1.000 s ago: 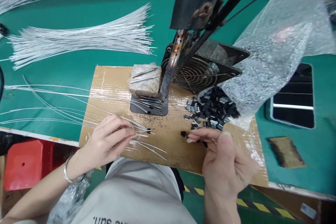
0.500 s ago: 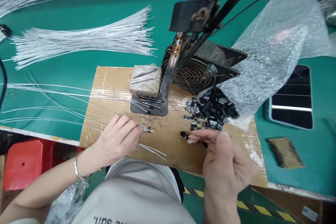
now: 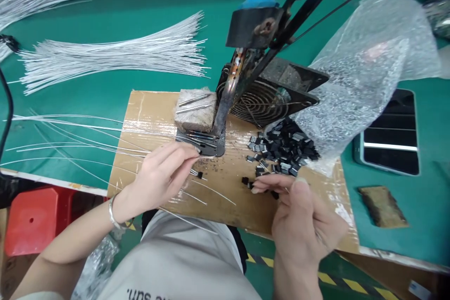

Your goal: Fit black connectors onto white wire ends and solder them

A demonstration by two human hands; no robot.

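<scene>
Left hand [image 3: 160,178] pinches wire [image 3: 207,188], long axis left-right

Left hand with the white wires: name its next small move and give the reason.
Probably bring the left hand rightward to the right hand: its thin white wires end near a small black part, and the right hand's fingertips rest beside the loose black parts.

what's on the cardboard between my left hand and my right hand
In the head view, between left hand and right hand: a small black part on wire ends, loose black parts, dark specks.
</scene>
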